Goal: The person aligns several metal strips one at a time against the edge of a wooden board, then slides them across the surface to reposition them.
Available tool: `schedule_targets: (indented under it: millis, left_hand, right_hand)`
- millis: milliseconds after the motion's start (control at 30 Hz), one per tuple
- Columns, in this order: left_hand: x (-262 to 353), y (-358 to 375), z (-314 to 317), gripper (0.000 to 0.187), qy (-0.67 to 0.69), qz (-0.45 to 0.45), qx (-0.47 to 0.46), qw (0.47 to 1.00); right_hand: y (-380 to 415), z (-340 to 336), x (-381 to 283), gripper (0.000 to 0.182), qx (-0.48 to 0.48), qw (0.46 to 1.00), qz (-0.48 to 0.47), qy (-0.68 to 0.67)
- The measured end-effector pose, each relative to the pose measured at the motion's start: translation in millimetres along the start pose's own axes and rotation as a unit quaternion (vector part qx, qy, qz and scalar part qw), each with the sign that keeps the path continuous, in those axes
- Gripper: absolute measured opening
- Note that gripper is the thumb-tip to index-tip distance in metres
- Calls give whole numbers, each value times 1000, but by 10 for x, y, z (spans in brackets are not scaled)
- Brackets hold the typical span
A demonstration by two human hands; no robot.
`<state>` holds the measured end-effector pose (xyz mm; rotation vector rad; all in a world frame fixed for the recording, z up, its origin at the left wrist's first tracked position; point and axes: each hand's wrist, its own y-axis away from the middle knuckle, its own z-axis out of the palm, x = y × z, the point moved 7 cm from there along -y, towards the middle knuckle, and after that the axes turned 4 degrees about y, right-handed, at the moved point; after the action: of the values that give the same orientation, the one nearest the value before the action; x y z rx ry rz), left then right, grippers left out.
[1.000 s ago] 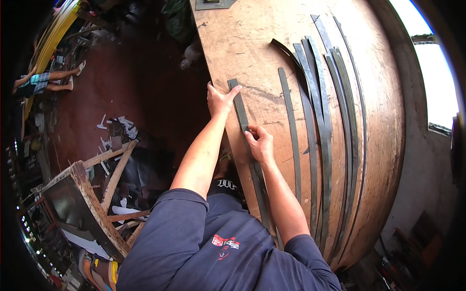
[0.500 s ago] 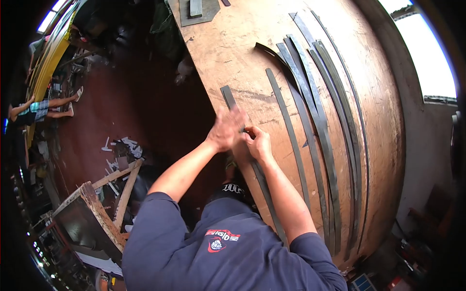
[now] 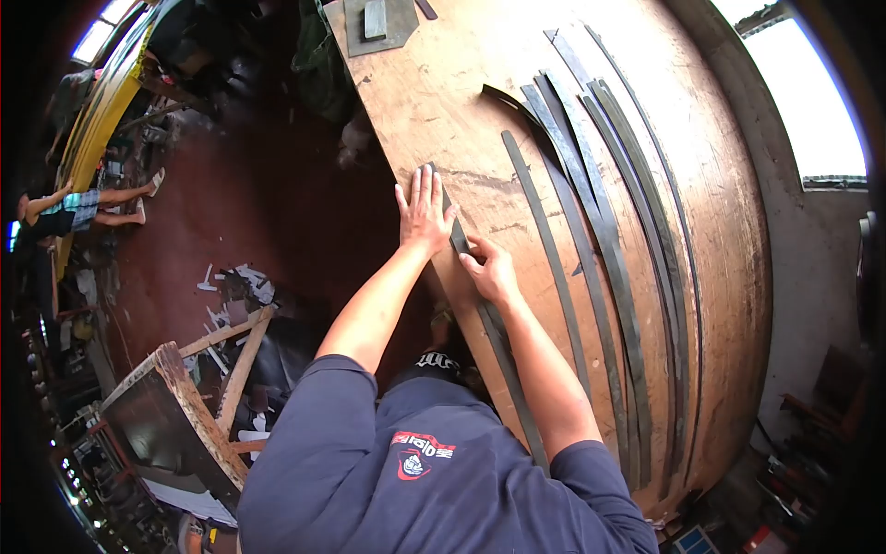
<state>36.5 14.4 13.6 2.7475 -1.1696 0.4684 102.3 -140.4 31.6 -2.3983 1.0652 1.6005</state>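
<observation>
A long, dark flat strip [image 3: 498, 343] runs along the left edge of the wooden tabletop. My left hand [image 3: 425, 217] lies flat with fingers stretched over the strip's far end, covering much of it. Just to the right, my right hand [image 3: 492, 271] rests at the strip's right side with its fingers curled. Its thumb and forefinger tips are right by the strip's edge, and I cannot tell what is in them. Beside this hand lies another narrow dark strip [image 3: 546, 245].
Several more dark strips [image 3: 609, 245] lie lengthwise across the wooden table [image 3: 729, 277]. A grey block [image 3: 374, 18] sits on a flat plate [image 3: 399, 39] at the far corner. Left of the table, a wooden frame [image 3: 194, 406] and white scraps [image 3: 249, 277] are on the floor. A person [image 3: 83, 203] is farther left.
My left hand, blurred before and close against the right, has moved up the strip and now lies flat on its end. My right hand stays nearly in place, its thumb and forefinger slightly farther apart.
</observation>
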Motion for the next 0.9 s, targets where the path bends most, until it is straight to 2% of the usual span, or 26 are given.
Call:
schedule_targets:
  millis: [133, 267, 500, 700, 900]
  left_hand:
    - [-3, 4, 13, 76, -23, 0, 1, 1000]
    - [-13, -3, 35, 73, -34, -13, 15, 999]
    - [-7, 0, 16, 71, -47, -21, 15, 999]
    - [-18, 1, 21, 70, -44, -42, -3, 998]
    - [-25, -9, 51, 70, -64, -36, -4, 997]
  right_hand:
    - [240, -12, 251, 56, -55, 991, -2, -124]
    - [513, -164, 203, 54, -96, 994, 23, -48]
    - [684, -244, 184, 51, -100, 994, -7, 32]
    - [876, -179, 461, 45, -124, 991, 18, -36]
    - [937, -152, 601, 40, -78, 993, 23, -87]
